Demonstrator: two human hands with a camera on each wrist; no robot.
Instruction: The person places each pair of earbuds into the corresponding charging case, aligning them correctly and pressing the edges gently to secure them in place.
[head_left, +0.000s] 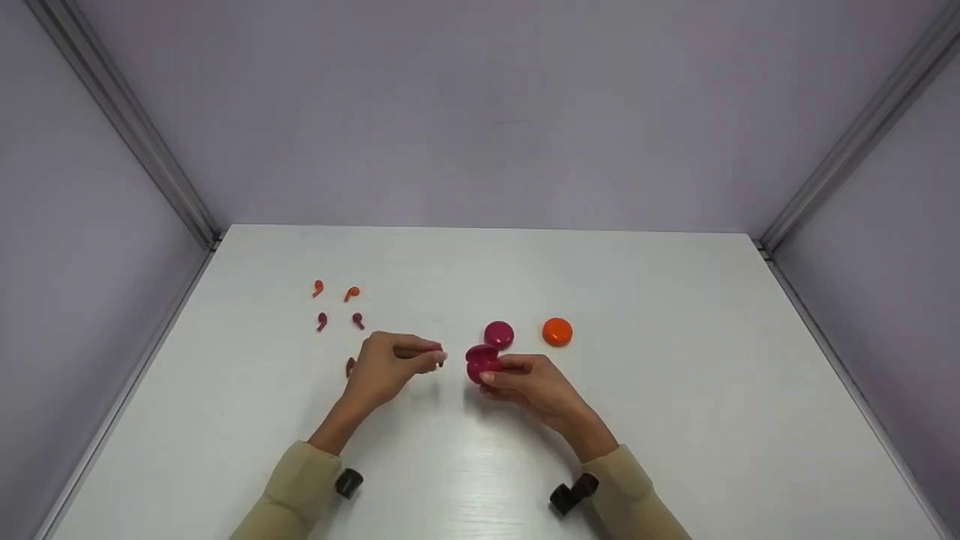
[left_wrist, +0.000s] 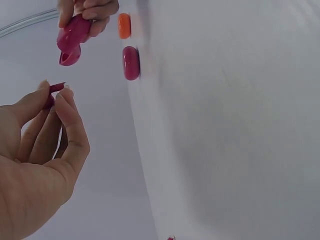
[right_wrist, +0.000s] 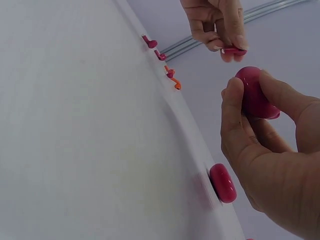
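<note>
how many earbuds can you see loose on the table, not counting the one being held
5: two orange earbuds at the far left, two dark red earbuds just nearer, and one more partly hidden behind the left hand. Others may be hidden.

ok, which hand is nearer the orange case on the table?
Right. The right hand, holding an open magenta case, sits just below-left of the orange case; the left hand, pinching a small earbud, is farther left.

Both forearms reach forward and angle inward. The left hand (head_left: 386, 367) pinches with thumb and fingertips (left_wrist: 65, 95); the right hand (head_left: 529, 386) curls its fingers (right_wrist: 235, 100), gripping.
</note>
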